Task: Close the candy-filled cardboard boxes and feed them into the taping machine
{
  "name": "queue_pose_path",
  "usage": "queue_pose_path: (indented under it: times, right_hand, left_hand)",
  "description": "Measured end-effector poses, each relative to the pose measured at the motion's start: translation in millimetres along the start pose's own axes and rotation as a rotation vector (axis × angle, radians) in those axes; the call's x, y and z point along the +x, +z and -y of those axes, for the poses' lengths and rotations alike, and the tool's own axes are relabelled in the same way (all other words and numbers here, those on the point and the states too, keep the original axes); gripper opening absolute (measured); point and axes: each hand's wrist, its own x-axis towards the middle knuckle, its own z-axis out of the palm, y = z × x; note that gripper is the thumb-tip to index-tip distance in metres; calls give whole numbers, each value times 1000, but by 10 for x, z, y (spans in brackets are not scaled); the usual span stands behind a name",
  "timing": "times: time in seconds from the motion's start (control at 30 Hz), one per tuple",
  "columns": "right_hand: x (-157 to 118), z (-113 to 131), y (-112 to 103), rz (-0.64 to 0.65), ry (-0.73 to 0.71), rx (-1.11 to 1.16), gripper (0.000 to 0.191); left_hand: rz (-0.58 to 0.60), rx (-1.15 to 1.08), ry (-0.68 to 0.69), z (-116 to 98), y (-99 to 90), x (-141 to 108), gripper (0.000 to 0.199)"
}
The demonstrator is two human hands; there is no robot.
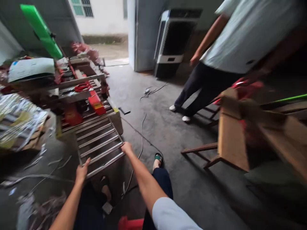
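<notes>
A metal roller conveyor frame [100, 145], with several bare steel rollers set crosswise, lies in front of me against the near end of a red-and-grey machine [96, 100]. My left hand [82, 171] grips its near left side rail, thumb on top. On the right side rail, my right hand [126, 147] is closed round the metal. The undersides of both grips are hidden. A black crank handle [124, 111] sticks out from the machine's corner, just beyond my right hand.
Foil-like packaging [19, 121] is heaped at left. Cables [143, 134] trail over the floor near my feet. Another person [216, 64] stands at right by an opened cardboard box [231, 137]. An air cooler [176, 41] stands beside the doorway. Behind me is a red stool [130, 223].
</notes>
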Motion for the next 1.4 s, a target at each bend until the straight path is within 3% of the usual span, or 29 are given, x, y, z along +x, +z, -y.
queue_pose_path:
  times: [0.07,0.17,0.33,0.8,1.1,1.27,1.4]
  right_hand:
    - [168,-68,125,38,63,-25,25]
    - [284,-107,226,44,94,-15,22]
    - [313,-134,255,25,119,-11,26]
    - [406,-267,247,19,87,-67,33]
    - [176,-476,420,39,8,-45,34]
    - [-48,-750,538,42,-6,-8,41]
    - [-301,-965,516,31,-27,18,44]
  left_hand:
    - [27,7,-50,139,-84,4,56]
    - [18,-37,-38,117,-115,9,55]
    - [-12,-5,-44,18,-114,-31,47]
    - [80,-29,-34,140,-19,16,51]
    - [73,-71,-61,262,-195,-148,46]
    - [79,-78,-60,476,-270,-364,44]
    - [81,-93,-47,670,-298,-594,41]
